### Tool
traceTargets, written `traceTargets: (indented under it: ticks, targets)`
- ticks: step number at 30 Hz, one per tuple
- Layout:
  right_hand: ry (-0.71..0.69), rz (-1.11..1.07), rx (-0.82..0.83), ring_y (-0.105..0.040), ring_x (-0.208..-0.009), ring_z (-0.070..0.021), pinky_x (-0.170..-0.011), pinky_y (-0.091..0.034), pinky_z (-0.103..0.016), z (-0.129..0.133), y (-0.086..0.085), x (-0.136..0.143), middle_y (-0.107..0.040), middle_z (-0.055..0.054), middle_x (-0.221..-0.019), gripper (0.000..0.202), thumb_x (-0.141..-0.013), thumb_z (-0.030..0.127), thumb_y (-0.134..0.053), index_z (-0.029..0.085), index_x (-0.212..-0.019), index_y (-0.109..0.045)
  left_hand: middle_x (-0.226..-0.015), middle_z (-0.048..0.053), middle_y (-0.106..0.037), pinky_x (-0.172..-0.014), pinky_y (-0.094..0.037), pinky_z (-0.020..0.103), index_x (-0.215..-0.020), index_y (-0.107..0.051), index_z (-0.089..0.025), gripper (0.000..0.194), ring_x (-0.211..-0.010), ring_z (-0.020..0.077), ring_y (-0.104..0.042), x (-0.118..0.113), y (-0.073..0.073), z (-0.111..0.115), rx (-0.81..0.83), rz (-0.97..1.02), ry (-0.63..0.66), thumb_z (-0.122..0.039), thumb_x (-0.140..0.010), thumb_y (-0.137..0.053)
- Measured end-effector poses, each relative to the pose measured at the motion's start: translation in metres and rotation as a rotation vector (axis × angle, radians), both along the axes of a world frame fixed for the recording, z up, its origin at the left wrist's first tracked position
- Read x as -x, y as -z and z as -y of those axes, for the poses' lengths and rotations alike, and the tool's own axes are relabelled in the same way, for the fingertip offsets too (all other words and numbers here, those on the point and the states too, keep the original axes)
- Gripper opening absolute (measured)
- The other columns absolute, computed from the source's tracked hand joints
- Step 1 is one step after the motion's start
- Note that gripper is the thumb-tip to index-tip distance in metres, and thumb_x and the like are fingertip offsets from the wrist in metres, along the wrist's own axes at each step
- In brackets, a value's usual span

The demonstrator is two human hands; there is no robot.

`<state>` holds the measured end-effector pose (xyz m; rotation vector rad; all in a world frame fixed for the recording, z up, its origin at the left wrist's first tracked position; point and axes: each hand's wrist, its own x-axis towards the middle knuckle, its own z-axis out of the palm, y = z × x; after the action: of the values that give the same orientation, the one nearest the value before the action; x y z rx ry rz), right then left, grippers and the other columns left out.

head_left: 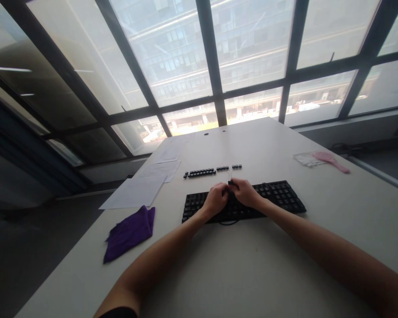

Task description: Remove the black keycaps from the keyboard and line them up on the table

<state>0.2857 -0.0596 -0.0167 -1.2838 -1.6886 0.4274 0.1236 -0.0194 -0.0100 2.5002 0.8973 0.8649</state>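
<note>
A black keyboard (280,196) lies on the white table, tilted slightly in view. Over its upper middle part, my left hand (217,198) and my right hand (244,191) meet with bent fingers. My right hand is closed on a small black clip with thin wire loops (230,176) that point away from me. The fingers of my left hand are curled close beside it; what they hold, if anything, is too small to name. Behind the keyboard, several loose black keycaps (201,173) stand in rows.
A folded purple cloth (129,234) lies at the left, with white paper sheets (132,192) behind it. At the right are a pink brush-like object (331,161) and a clear plastic bag (305,159). Large windows (252,44) rise beyond the table (252,145).
</note>
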Motion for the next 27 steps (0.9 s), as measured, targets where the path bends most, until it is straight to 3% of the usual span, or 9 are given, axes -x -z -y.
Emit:
traceTargets:
  ticks: [4,7,11,15,20,27]
  targets:
    - [0.005,0.279,-0.098,-0.057,-0.077,-0.0189,-0.071,-0.039,-0.028,0.012,-0.006,0.003,-0.067,-0.007,-0.084,0.012,-0.092,0.019,-0.051,0.019,-0.084,-0.060,-0.081,0.006,-0.064,-0.072,-0.046,0.029,-0.080,-0.061,-0.016,0.012,-0.076,0.0180,-0.057,-0.001,-0.002,0.003,0.009,0.038,0.039,-0.008,-0.079,-0.053]
    - [0.038,0.406,-0.113,-0.058,-0.080,-0.0204,-0.071,-0.039,-0.029,0.017,-0.007,0.005,-0.068,-0.009,-0.086,0.011,-0.093,0.019,-0.051,0.019,-0.088,-0.061,-0.088,0.006,-0.065,-0.076,-0.047,0.029,-0.083,-0.063,-0.016,0.013,-0.081,0.0185,-0.059,-0.002,-0.003,0.007,0.024,0.055,0.098,-0.008,-0.076,-0.056]
    - [0.056,0.207,-0.072,-0.055,-0.068,-0.0171,-0.064,-0.036,-0.027,0.013,-0.001,0.003,-0.066,-0.005,-0.076,0.015,-0.092,0.019,-0.049,0.019,-0.080,-0.058,-0.088,0.006,-0.065,-0.078,-0.048,0.030,-0.084,-0.066,-0.017,0.005,-0.083,0.0194,-0.059,-0.001,-0.002,0.005,0.040,0.010,0.110,-0.018,-0.080,-0.064]
    - [0.072,-0.047,-0.004,-0.051,-0.061,-0.0146,-0.059,-0.033,-0.026,0.005,0.005,-0.004,-0.060,0.000,-0.064,0.019,-0.087,0.022,-0.052,0.019,-0.069,-0.055,-0.088,0.005,-0.065,-0.079,-0.048,0.031,-0.090,-0.071,-0.018,0.013,-0.084,0.0200,-0.061,-0.001,0.000,0.000,0.057,-0.031,0.080,-0.026,-0.080,-0.071]
    - [0.064,-0.119,0.004,-0.049,-0.060,-0.0138,-0.058,-0.033,-0.026,0.002,0.007,-0.006,-0.056,0.002,-0.059,0.018,-0.083,0.022,-0.054,0.019,-0.065,-0.053,-0.090,0.005,-0.069,-0.082,-0.049,0.032,-0.089,-0.073,-0.019,0.009,-0.085,0.0195,-0.063,-0.002,-0.001,-0.001,0.095,-0.019,0.063,-0.022,-0.081,-0.072]
    - [0.065,-0.301,0.035,-0.056,-0.057,-0.0160,-0.057,-0.039,-0.027,0.000,0.005,-0.007,-0.062,0.000,-0.060,0.019,-0.088,0.030,-0.053,0.020,-0.072,-0.055,-0.087,0.004,-0.069,-0.078,-0.049,0.030,-0.093,-0.073,-0.019,0.012,-0.080,0.0175,-0.062,-0.001,-0.002,-0.001,0.094,0.032,0.074,-0.023,-0.082,-0.072]
